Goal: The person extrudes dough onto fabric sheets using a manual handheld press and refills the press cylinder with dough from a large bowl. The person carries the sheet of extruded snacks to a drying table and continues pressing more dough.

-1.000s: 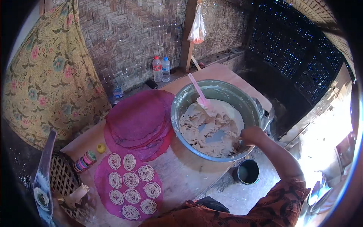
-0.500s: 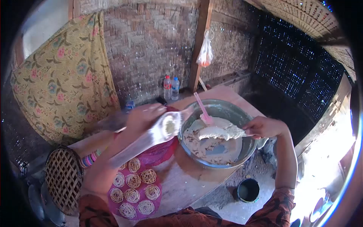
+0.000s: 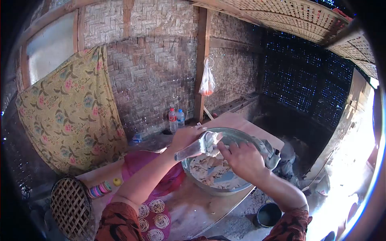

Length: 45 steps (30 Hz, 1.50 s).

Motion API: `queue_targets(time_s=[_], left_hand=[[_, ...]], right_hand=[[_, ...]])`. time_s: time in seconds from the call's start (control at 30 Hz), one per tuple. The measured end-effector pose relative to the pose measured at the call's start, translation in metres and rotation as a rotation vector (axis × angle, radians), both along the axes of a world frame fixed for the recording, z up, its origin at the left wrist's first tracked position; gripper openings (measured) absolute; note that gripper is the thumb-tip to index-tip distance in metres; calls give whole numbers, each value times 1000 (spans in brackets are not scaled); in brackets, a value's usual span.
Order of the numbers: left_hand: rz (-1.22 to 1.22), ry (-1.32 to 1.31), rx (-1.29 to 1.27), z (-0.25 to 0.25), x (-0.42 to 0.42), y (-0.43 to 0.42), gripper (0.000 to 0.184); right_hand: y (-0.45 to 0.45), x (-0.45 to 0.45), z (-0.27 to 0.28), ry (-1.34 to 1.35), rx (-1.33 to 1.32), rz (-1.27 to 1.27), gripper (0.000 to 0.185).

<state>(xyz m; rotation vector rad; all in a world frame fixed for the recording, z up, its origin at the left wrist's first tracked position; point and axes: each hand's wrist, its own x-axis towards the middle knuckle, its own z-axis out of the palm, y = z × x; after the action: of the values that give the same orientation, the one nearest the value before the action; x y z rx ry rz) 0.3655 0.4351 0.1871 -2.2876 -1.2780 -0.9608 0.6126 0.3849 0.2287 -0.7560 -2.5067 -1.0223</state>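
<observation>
My left hand (image 3: 185, 137) is wrapped round a long dough-smeared press tool (image 3: 193, 150), held tilted over the left side of the big basin. Close to the tool's cup end, my right hand (image 3: 243, 157) is closed on something I cannot make out, with pale dough at the fingers. Below both hands, the basin (image 3: 217, 192) holds pale brownish dough (image 3: 209, 170). Coiled noodle-like rounds (image 3: 161, 221) lie on a magenta sheet (image 3: 168, 231) at the lower left. A pile of magenta sheets (image 3: 136, 161) is partly hidden behind my left forearm.
A woven basket (image 3: 71, 207) and a stack of coloured rings (image 3: 99, 189) are at the left. Two bottles (image 3: 173, 120) stand by the woven wall. A dark bucket (image 3: 268, 215) sits on the floor at the right. A plastic bag (image 3: 207, 82) hangs from the post.
My right hand has moved from the basin's right side to the tool's cup end. My left hand has brought the tool over from the left. The view has tilted upward.
</observation>
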Motion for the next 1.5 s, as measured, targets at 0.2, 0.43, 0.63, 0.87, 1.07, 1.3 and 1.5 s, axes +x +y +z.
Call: queue_targets(time_s=[0.2, 0.43, 0.63, 0.87, 1.07, 1.3, 1.5], left_hand=[[162, -95, 76, -1, -43, -9, 26], [227, 94, 18, 25, 8, -31, 25], [245, -107, 33, 5, -40, -16, 35], [241, -211, 55, 8, -28, -10, 31], [353, 158, 43, 31, -3, -48, 23], [116, 23, 125, 3, -17, -47, 27], [422, -93, -13, 5, -9, -45, 42]], right_hand=[[-11, 38, 26, 150, -56, -135, 39], [0, -6, 31, 22, -127, 80, 33], [-23, 25, 12, 286, -197, -47, 36], [-8, 1, -53, 831, -407, 85, 28], [-22, 16, 17, 284, -141, 4, 31], [-34, 14, -13, 166, -54, 54, 36], [-17, -3, -23, 939, -407, 180, 45]])
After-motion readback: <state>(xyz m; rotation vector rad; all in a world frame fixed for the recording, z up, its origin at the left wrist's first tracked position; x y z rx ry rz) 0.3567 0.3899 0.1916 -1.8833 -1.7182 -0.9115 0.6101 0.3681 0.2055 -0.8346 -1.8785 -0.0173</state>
